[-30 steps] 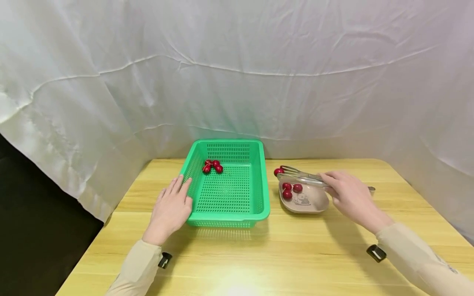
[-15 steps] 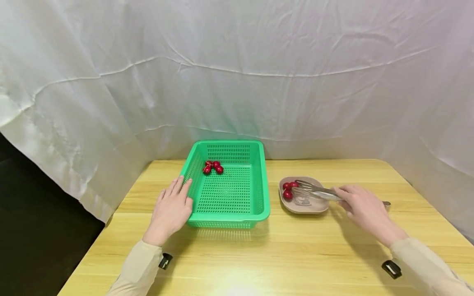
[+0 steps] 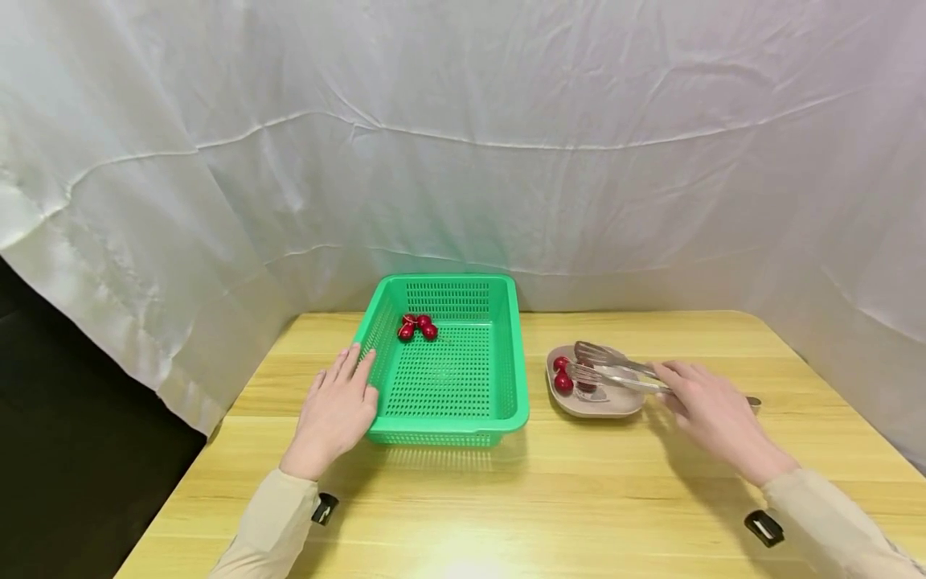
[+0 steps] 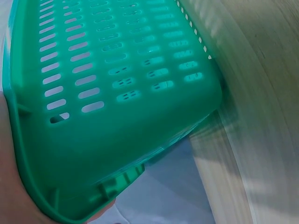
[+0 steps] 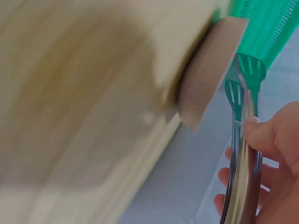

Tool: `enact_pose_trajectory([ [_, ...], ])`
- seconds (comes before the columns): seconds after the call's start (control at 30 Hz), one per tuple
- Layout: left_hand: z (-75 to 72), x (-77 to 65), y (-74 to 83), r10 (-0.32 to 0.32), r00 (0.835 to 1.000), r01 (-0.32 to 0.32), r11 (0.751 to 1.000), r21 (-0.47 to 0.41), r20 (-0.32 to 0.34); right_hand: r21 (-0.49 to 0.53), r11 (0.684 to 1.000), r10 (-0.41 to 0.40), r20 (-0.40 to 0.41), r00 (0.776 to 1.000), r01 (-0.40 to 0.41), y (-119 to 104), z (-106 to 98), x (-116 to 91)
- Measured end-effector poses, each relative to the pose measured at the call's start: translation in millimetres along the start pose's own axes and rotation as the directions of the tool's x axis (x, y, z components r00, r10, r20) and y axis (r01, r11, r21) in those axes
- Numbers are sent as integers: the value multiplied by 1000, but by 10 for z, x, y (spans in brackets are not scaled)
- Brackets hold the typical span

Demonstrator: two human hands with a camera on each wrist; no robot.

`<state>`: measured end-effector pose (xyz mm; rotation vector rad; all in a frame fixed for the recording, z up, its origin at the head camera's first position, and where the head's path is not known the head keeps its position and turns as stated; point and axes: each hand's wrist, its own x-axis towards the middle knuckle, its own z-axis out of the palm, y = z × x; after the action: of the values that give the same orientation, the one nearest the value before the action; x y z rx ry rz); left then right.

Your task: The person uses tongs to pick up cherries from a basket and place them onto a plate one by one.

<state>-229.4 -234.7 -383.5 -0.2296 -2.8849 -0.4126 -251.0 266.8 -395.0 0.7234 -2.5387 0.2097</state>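
My left hand (image 3: pixel 336 410) rests with straight, spread fingers on the left rim of a green perforated basket (image 3: pixel 450 426); in the left wrist view part of the hand (image 4: pixel 10 186) lies along the rim. Inside the basket, several red cherries (image 3: pixel 407 332) cluster near the far left corner. My right hand (image 3: pixel 712 420) grips metal tongs (image 3: pixel 631 383), thumb on one side and fingers on the other in the right wrist view. The slotted tong heads stand apart over a beige dish (image 3: pixel 624 402). Red cherries (image 3: pixel 563 383) lie in its left half, partly hidden behind the tongs.
Everything stands on a light wooden table (image 3: pixel 448 498), the dish just right of the basket. Pale cloth (image 3: pixel 463 161) hangs behind the table's far edge. A black area (image 3: pixel 72 418) lies beyond the table at the left.
The tongs, earlier with a cherry at their tips over the dish's far left edge, have moved right and down over the dish, and their heads have spread. My left hand has stayed put.
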Motion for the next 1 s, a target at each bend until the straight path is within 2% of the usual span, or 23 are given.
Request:
enact_pose_trajectory([
  [0.27,-21,-7,1,-5,1000,5,1000,4,-11,75,997,-30,-64,997,35,-244,-89,367],
  [0.47,-16,-11,20,-2,1000,2,1000,7,-9,89,993,-78,-65,995,83,-445,-91,688],
  [0.77,14,-4,18,0,1000,0,1000,2,-16,66,995,-82,41,996,80,-623,5,1111],
  [1.0,13,-16,21,-11,1000,11,1000,4,-14,55,993,-108,127,986,102,-771,111,1373],
])
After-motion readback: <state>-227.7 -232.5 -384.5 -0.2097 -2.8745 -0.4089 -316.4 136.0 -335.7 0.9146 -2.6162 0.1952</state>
